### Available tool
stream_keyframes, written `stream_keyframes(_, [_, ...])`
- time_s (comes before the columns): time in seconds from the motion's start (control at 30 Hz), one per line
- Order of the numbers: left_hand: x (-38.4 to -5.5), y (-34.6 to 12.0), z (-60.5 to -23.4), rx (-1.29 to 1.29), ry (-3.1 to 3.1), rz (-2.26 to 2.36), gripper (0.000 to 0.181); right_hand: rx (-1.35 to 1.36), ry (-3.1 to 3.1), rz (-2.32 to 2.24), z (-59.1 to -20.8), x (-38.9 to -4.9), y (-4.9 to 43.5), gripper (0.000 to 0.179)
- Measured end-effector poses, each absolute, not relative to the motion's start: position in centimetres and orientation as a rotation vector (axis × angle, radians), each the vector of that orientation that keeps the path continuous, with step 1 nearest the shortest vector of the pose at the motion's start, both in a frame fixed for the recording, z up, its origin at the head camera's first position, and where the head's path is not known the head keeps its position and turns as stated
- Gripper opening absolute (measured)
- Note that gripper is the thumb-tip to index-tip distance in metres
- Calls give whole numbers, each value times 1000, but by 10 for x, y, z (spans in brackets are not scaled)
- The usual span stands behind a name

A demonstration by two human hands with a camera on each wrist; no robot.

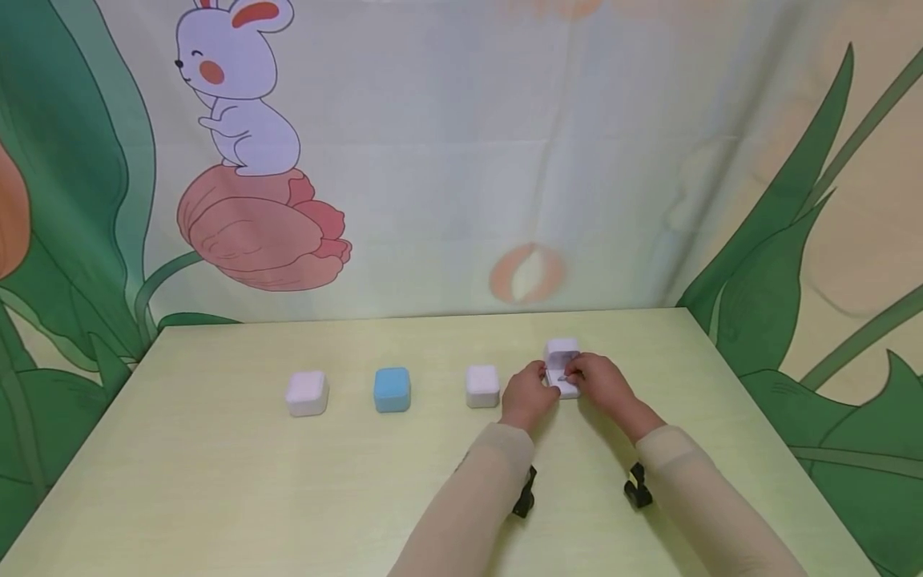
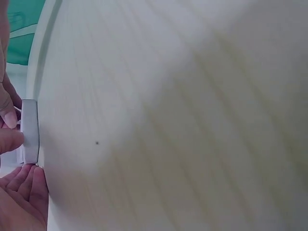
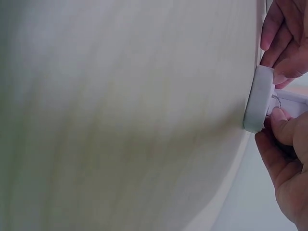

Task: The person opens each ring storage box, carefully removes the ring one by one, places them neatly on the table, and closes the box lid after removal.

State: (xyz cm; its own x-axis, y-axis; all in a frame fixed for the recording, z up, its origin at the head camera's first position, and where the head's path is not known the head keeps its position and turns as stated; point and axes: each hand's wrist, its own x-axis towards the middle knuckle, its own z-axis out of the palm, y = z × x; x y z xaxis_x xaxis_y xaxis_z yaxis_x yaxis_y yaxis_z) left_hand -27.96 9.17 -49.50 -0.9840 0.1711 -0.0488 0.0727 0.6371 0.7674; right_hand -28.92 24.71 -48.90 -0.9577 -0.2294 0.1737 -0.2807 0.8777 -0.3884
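Note:
An open ring box [image 1: 562, 349], pale lavender-white, stands at the back right of the table with its lid up. My left hand [image 1: 528, 396] grips it from the left, the thumb on the front rim in the left wrist view and the fingers at the box's side. A thin silver-coloured ring [image 3: 276, 100] with a beaded-looking band sits at the box's insert in the right wrist view. My right hand [image 1: 604, 386] pinches it between thumb and fingertips. The fingertips partly hide the ring and the insert.
Left of the hands, three closed small boxes stand in a row: a whitish box [image 1: 482, 387], a blue box [image 1: 392, 390] and a pinkish-white box [image 1: 307, 393]. A printed cloth [image 1: 433, 160] hangs behind the pale wooden table [image 1: 216, 481].

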Motion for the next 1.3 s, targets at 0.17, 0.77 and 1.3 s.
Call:
stream_keyframes(0.17, [-281,92,-497,198,2721,1289,52,363,-2936,650,-488,-290,246,6])
stream_keyframes(0.77, [-284,93,-501,195,2721,1292,53,355,-2899,729,-489,-289,248,9])
stream_keyframes(1.3, [-284,93,-499,190,2710,1280,53,344,-2888,835,-488,-288,253,9])
